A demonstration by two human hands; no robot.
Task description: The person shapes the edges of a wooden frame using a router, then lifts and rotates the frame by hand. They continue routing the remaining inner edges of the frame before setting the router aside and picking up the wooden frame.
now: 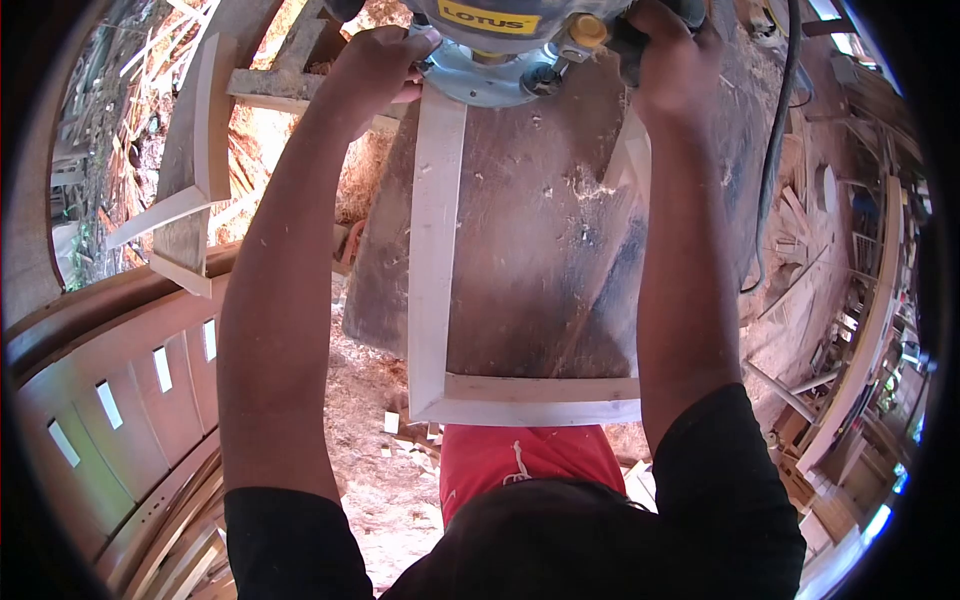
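Both bare arms stretched up the frame, the left elbow bent slightly outward. At upper left, the left hand (376, 72) turned inward, thumb extended above curled fingers (408, 92); at upper right, the right hand (676, 62) was closed, its wrist nearly straight.

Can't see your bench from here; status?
Left hand and right hand gripping grey, round-based LOTUS power tool. Tool over left bar of pale wooden frame. Long black cable off to frame's right.
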